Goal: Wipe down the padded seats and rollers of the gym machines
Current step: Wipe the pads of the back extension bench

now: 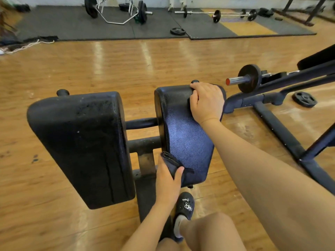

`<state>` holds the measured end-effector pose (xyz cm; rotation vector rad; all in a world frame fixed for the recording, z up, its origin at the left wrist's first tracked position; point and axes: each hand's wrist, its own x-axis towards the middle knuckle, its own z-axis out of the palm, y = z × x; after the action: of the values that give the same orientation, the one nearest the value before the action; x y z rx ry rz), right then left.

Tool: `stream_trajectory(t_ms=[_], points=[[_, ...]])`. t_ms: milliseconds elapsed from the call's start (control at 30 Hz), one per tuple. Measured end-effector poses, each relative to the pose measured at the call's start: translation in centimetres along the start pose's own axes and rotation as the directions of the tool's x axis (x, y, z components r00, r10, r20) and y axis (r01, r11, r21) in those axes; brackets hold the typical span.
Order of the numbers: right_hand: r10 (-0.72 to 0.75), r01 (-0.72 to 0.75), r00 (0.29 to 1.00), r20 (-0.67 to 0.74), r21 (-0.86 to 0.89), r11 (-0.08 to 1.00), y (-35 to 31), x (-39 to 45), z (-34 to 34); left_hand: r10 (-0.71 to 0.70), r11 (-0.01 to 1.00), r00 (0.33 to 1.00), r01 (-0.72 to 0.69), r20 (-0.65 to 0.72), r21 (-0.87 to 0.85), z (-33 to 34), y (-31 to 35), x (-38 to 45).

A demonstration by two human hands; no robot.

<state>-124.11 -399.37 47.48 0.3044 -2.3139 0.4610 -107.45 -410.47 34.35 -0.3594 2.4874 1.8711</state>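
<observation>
My right hand [206, 100] lies over the far end of the right pad [183, 134], fingers curled together and hooked over its top edge, gripping it. My left hand [167, 182] is at the near end of the same pad, thumb and fingers pinching a dark cloth [172, 163] that is bunched against the pad's near left corner (the rest of the cloth is hidden behind my fingers). The right pad's top shines bluish. The left pad [81, 142] sits beside it across a gap, dull black, with neither hand on it. Two black bars [143, 133] join the pads across that gap, above an upright post [146, 160]. My foot, in a dark shoe [184, 205], rests on the wooden floor [126, 66] just below the right pad's near end. Beyond my right hand a barbell sleeve with a plate [249, 81] sticks out from a dark frame [272, 98].
</observation>
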Motion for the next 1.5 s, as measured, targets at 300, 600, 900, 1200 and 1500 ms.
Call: stream_trajectory(t_ms=[300, 600, 900, 1200, 1500], points=[[0.003, -0.003, 1.000, -0.017, 0.005, 1.000, -0.2, 0.0, -0.2, -0.172, 0.969, 0.968, 0.134, 0.180, 0.209, -1.7, -2.4, -1.4], [0.020, -0.021, 0.999, 0.039, 0.035, 0.999, -0.4, 0.0, -0.7, 0.162, 0.894, 0.981, -0.102, -0.103, 0.436, -6.8, 10.7, 1.5], [0.066, -0.069, 0.997, 0.041, 0.072, 0.995, -0.1, 0.0, -0.5, 0.448, 0.614, 0.893, -0.349, 0.052, 0.708, -5.0, 15.8, 9.0], [0.119, -0.224, 0.968, 0.223, 0.541, 0.811, -2.3, 0.9, -3.4, 0.370, 0.639, 0.924, -0.329, 0.097, 0.696, -5.5, 16.3, 8.7], [0.065, -0.267, 0.879, 0.473, 0.373, 0.889, -4.1, 1.3, -4.1, 0.326, 0.783, 0.935, -0.349, 0.139, 0.515, -6.3, 16.5, 8.3]])
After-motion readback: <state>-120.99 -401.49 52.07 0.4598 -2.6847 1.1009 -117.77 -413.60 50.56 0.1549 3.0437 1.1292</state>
